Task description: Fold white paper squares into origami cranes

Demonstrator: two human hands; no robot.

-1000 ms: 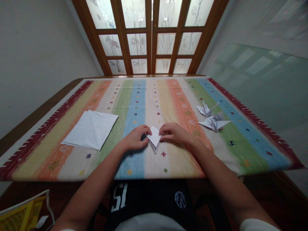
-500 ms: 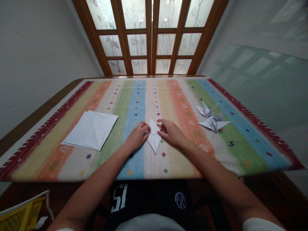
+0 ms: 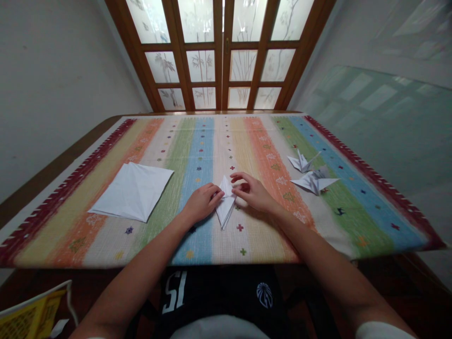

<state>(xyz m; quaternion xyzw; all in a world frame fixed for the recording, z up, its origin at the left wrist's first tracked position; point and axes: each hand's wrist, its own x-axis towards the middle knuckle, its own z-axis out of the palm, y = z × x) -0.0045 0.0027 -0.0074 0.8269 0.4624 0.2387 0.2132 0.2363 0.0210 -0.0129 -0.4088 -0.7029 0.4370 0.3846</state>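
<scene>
A narrow, diamond-shaped piece of folded white paper (image 3: 226, 207) lies on the cloth between my hands, its long point towards me and a layer at its right side slightly parted. My left hand (image 3: 203, 201) pinches its left edge, thumb on top, fingers curled. At the right edge, my right hand (image 3: 252, 192) has its thumb tip against the paper; its index finger arches above, a little apart from the thumb. The lower fingers of my right hand are partly hidden. To the right sit two folded white paper cranes (image 3: 313, 181), close together.
A stack of square white paper sheets (image 3: 132, 192) lies on the left of the striped tablecloth (image 3: 226, 249). Beyond the table's far edge stand wooden doors (image 3: 222, 66) with patterned glass. A yellow basket (image 3: 31, 315) is low at the left.
The folded paper has turned slightly, its near point shifting left, and its layers now show parted. My left thumb has moved onto the paper. My right hand's fingers arch a little more.
</scene>
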